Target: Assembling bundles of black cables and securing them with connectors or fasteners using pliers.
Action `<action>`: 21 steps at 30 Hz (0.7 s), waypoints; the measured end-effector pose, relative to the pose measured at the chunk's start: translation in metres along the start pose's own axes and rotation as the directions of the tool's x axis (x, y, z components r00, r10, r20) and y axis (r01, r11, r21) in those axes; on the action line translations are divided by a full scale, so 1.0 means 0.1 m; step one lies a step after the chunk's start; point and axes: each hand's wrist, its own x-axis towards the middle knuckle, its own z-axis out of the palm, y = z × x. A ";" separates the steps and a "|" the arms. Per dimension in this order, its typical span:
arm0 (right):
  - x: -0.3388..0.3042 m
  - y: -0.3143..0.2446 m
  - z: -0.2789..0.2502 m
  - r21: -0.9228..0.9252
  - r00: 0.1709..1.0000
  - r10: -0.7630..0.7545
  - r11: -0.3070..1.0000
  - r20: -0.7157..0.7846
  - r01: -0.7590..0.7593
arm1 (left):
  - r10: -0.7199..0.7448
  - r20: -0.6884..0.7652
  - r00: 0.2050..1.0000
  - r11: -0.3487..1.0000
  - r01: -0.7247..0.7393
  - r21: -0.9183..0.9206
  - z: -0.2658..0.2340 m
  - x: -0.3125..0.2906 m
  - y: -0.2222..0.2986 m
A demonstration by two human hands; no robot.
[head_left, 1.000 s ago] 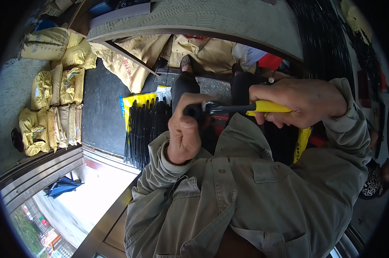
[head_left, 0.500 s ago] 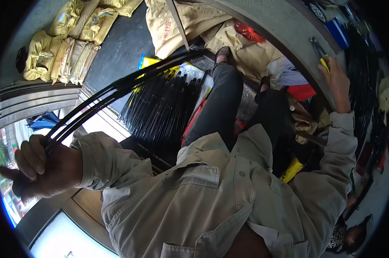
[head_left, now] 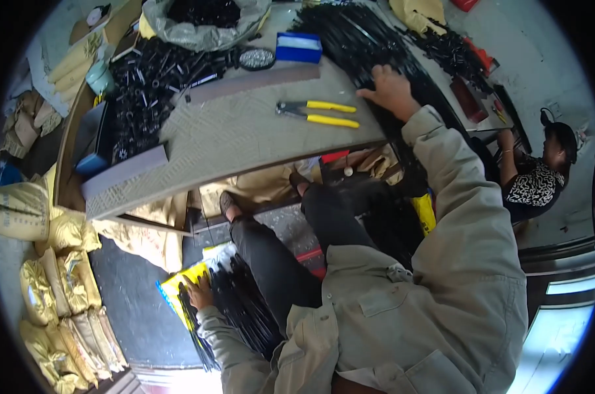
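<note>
My left hand (head_left: 199, 293) lies low on the left, fingers apart on long thin black rods (head_left: 245, 305), which rest on a yellow and blue bag (head_left: 182, 284) beside my leg. My right hand (head_left: 392, 94) reaches over the worktable (head_left: 245, 131), fingers spread on a large pile of similar black rods (head_left: 350, 36). To its left lie pliers (head_left: 320, 113) with yellow handles, jaws slightly apart, touched by neither hand.
Loose black parts (head_left: 146, 92) heap up on the table's left, below a grey sack (head_left: 205, 33). A blue box (head_left: 298, 47) stands near the back. Yellow sacks (head_left: 67, 282) are stacked at the left. Another person (head_left: 540, 177) sits at the right.
My left hand has come down from the left, where it held several black rods, onto the rods on the bag. My right hand has left the pliers for the rod pile. The view has turned.
</note>
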 end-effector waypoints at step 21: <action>0.43 0.14 -0.01 0.440 0.979 0.204 0.879 0.004 -0.185 | 0.992 -0.062 0.112 0.098 -0.975 -0.197 -1.09 -0.94 3.86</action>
